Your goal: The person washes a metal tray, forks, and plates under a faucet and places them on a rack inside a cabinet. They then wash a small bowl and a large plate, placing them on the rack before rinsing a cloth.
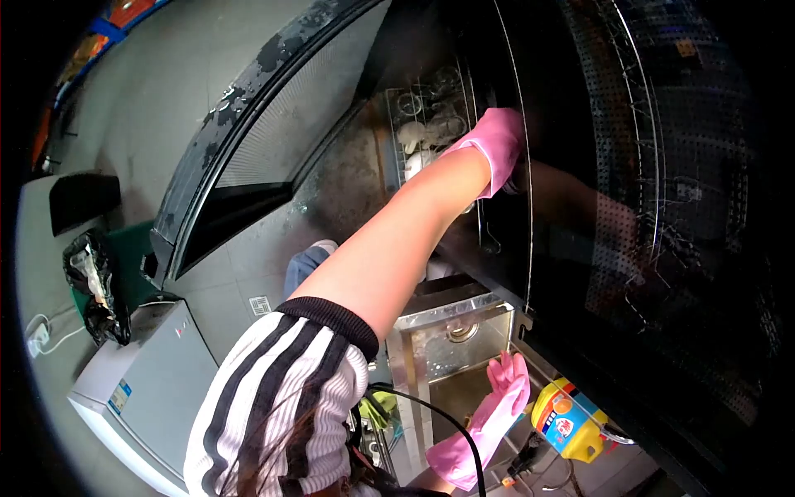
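Note:
My left hand (501,141), in a pink rubber glove, reaches into a dark cabinet. Its fingers are lost behind the dark upright edge, so whatever they touch is hidden. Beside that glove, a wire rack (406,91) carries white dishes (411,135) and clear glassware. Lower down, my right hand (505,383) wears a matching pink glove, with fingers stretched out and nothing seen in them. It hovers by the edge of a metal sink (464,364). A yellow bottle (567,418) with a blue and red label lies close to this hand.
The cabinet's framed glass door (281,124) swings out at the left. A grey refrigerator (145,389) stands lower left, near a black plastic bag (103,290). A black cable (447,418) loops in front of the sink. Dark reflective panelling (596,207) fills the right.

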`<state>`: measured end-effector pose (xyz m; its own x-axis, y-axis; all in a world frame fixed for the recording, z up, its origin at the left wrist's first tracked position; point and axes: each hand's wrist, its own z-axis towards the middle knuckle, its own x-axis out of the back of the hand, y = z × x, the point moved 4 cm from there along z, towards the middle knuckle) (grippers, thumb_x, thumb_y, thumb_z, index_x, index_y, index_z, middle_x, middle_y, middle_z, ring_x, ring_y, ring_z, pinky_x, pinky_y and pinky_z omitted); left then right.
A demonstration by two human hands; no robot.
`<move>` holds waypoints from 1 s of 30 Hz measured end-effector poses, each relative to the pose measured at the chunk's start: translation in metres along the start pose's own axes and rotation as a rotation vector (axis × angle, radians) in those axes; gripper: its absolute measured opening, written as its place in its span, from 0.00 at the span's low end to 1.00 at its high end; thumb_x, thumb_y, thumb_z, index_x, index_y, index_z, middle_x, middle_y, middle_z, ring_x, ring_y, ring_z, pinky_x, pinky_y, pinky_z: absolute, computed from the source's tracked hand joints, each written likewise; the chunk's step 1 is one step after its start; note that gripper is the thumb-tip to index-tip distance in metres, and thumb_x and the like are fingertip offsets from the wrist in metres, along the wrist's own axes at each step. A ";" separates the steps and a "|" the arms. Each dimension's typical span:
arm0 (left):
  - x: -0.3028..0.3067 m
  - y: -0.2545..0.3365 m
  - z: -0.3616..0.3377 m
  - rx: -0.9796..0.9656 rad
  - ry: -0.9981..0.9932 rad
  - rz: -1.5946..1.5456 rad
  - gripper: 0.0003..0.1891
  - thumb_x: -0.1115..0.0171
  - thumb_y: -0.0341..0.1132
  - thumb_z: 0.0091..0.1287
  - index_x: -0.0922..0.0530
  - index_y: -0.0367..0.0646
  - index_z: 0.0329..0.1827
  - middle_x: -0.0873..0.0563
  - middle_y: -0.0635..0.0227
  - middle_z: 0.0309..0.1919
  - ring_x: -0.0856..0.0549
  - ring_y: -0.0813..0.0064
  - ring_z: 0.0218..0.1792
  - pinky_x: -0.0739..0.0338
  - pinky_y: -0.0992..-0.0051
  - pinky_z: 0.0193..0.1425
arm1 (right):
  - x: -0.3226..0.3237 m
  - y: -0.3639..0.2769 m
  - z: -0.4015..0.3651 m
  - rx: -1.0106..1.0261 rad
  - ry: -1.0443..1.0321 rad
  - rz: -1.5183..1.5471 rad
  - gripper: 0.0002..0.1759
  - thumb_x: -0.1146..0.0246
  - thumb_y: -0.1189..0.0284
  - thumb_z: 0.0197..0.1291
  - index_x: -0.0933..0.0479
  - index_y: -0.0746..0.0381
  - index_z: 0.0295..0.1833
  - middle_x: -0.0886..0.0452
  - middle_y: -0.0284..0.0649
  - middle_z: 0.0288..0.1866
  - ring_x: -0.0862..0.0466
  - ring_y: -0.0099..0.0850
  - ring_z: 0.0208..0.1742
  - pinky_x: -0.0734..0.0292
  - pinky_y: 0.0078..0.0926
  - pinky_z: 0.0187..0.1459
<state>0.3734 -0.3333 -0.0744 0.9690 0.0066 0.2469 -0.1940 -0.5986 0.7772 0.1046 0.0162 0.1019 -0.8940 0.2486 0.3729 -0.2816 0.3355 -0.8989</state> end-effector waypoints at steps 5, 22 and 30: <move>0.022 0.017 -0.008 -0.167 0.069 0.137 0.12 0.37 0.37 0.65 0.14 0.37 0.41 0.11 0.54 0.38 0.12 0.53 0.40 0.17 0.60 0.46 | -0.002 0.002 -0.004 0.006 -0.023 0.011 0.33 0.47 0.52 0.77 0.33 0.70 0.71 0.20 0.58 0.62 0.14 0.41 0.55 0.22 0.41 0.61; 0.218 0.010 -0.352 -0.903 0.730 0.147 0.09 0.33 0.34 0.67 0.12 0.45 0.48 0.09 0.60 0.34 0.11 0.70 0.30 0.17 0.75 0.35 | 0.019 0.016 0.007 0.199 0.146 0.343 0.17 0.40 0.59 0.74 0.22 0.63 0.52 0.16 0.50 0.59 0.15 0.41 0.57 0.22 0.42 0.64; 0.329 -0.058 -0.387 -0.020 0.380 0.771 0.29 0.50 0.57 0.70 0.16 0.36 0.35 0.14 0.45 0.30 0.14 0.44 0.38 0.21 0.56 0.48 | 0.084 0.038 -0.010 0.087 0.340 0.632 0.21 0.45 0.61 0.77 0.25 0.70 0.58 0.21 0.52 0.66 0.23 0.49 0.69 0.33 0.46 0.74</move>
<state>0.6447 0.0138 0.1861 0.4492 -0.1264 0.8844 -0.7835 -0.5315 0.3220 0.0222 0.0589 0.1015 -0.7410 0.6451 -0.1864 0.2142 -0.0360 -0.9761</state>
